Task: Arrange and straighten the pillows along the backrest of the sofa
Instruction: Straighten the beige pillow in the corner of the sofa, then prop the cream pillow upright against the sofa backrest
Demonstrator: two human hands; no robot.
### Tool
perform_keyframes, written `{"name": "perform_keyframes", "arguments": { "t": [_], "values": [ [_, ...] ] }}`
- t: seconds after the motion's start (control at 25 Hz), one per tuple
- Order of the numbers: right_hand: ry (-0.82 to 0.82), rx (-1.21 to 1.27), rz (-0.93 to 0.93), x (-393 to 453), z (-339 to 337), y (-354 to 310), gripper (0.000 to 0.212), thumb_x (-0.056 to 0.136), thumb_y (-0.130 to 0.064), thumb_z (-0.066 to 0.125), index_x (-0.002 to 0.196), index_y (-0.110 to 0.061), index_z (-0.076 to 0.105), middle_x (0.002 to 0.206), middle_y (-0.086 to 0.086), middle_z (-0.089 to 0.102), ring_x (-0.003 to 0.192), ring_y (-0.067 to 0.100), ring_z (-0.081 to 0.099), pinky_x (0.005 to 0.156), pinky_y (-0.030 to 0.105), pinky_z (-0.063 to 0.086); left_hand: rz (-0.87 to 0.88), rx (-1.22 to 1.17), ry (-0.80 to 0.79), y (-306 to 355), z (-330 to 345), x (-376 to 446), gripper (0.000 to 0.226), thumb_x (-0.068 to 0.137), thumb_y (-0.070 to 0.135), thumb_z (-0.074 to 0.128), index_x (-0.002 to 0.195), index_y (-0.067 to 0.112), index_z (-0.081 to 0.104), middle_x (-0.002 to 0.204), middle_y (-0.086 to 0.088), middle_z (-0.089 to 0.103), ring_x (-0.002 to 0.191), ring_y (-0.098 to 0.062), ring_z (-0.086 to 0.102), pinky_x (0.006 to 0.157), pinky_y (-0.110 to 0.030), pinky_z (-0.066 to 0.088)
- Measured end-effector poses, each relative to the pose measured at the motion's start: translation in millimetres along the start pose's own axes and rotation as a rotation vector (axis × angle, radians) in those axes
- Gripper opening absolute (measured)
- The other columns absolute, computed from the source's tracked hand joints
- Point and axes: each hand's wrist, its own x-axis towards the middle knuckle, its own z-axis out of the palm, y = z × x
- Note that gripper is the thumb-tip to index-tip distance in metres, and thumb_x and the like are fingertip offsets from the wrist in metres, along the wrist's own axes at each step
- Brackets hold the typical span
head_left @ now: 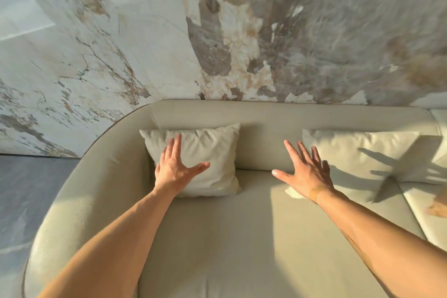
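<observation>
the small square pillow (205, 159) stands propped against the backrest (266, 113) at the curved left end of the sofa (101, 191), roughly upright and leaning back, while the long pillow (358, 152) lies with its long axis running along the backrest to the right. the left hand (173, 168) lies flat on the small pillow's front, fingers spread and gripping nothing — the right hand (306, 173) reaches forward with splayed fingers, empty, between the two pillows, and a tan plaster (316, 192) crosses its wrist.

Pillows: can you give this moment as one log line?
left hand flat on small pillow | right hand open, empty | large pillow untouched
</observation>
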Motion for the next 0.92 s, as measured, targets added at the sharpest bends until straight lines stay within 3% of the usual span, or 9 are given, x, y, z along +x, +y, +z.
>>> {"name": "perform_keyframes", "arguments": {
  "t": [0.24, 0.4, 0.64, 0.76, 0.92],
  "values": [
    [0.016, 0.04, 0.088, -32.5, -79.0, 153.9, 0.092, 0.079, -0.073, 0.052, 0.151, -0.049, 0.0, 0.165, -0.006, -0.003, 0.151, 0.031, -0.004, 0.117, 0.058, 0.009, 0.04, 0.001, -0.005, 113.1, 61.2, -50.1, 0.121, 0.063, 0.079, 0.066, 0.156, 0.038, 0.0, 0.166, 0.008, 0.003, 0.153, -0.019, 0.003, 0.121, -0.049, 0.016],
    [0.019, 0.058, 0.124, -45.4, -105.9, 221.6, 0.093, 0.08, -0.073, 0.052, 0.151, -0.049, -0.002, 0.165, -0.005, -0.004, 0.15, 0.034, -0.004, 0.116, 0.061, 0.011, 0.051, 0.006, -0.028, 167.4, 91.1, -65.0, 0.119, 0.065, 0.074, 0.07, 0.156, 0.037, 0.002, 0.166, 0.008, 0.004, 0.152, -0.018, 0.003, 0.122, -0.045, 0.016],
    [-0.026, 0.04, 0.245, -52.5, -106.3, 283.8, 0.102, 0.073, -0.08, 0.049, 0.153, -0.043, -0.002, 0.165, 0.004, 0.007, 0.149, 0.038, 0.006, 0.114, 0.058, 0.019, 0.106, 0.007, -0.105, 215.0, 142.2, -66.1, 0.119, 0.066, 0.072, 0.072, 0.156, 0.037, 0.001, 0.166, 0.007, 0.004, 0.152, -0.019, 0.005, 0.121, -0.046, 0.017],
    [-0.056, 0.106, 0.296, -63.8, -95.1, 303.2, 0.108, 0.067, -0.088, 0.045, 0.152, -0.044, -0.005, 0.165, 0.002, 0.001, 0.15, 0.036, 0.001, 0.115, 0.059, 0.014, 0.109, 0.002, -0.168, 219.4, 167.7, -65.4, 0.121, 0.065, 0.074, 0.07, 0.155, 0.038, -0.002, 0.166, 0.008, 0.002, 0.152, -0.019, 0.004, 0.122, -0.045, 0.016],
    [-0.015, 0.122, 0.304, -75.8, -73.7, 314.3, 0.101, 0.072, -0.087, 0.04, 0.15, -0.048, -0.008, 0.165, -0.003, -0.003, 0.151, 0.028, -0.003, 0.116, 0.056, 0.013, 0.137, 0.024, -0.231, 215.6, 192.5, -59.8, 0.124, 0.062, 0.078, 0.068, 0.155, 0.04, -0.005, 0.166, 0.008, -0.001, 0.153, -0.018, 0.002, 0.122, -0.046, 0.015]
  ]
}}
